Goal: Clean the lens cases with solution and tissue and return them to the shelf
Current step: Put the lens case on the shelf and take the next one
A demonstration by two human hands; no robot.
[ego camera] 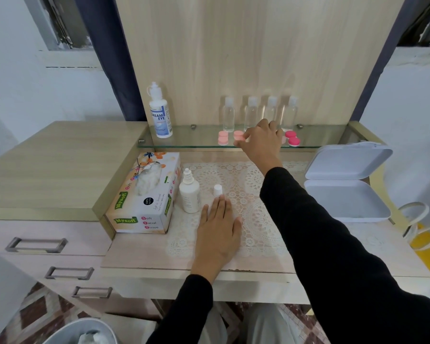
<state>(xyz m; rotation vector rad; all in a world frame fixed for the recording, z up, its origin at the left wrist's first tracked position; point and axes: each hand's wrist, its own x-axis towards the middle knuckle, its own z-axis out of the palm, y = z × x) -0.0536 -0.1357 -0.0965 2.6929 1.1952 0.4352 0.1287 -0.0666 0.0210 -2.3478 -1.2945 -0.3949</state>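
Three lens cases lie on the glass shelf (184, 145): a light pink one (223, 138) at the left, a second light pink one (238, 135) beside it, and a dark pink one (292, 139) further right. My right hand (261, 142) reaches over the shelf, and its thumb and fingertips pinch the second light pink case. My left hand (219, 227) rests flat on the lace mat (258, 219), fingers straight, just below a small white cap (217, 190). The uncapped small white solution bottle (189, 192) stands left of the cap. The tissue box (144, 194) lies at the far left.
A large Dream Eye bottle (160, 112) and several clear bottles (252, 112) stand at the back of the shelf. An open white hinged box (345, 184) sits at the right. Drawers (35, 244) are at the lower left and a bin (85, 331) stands below.
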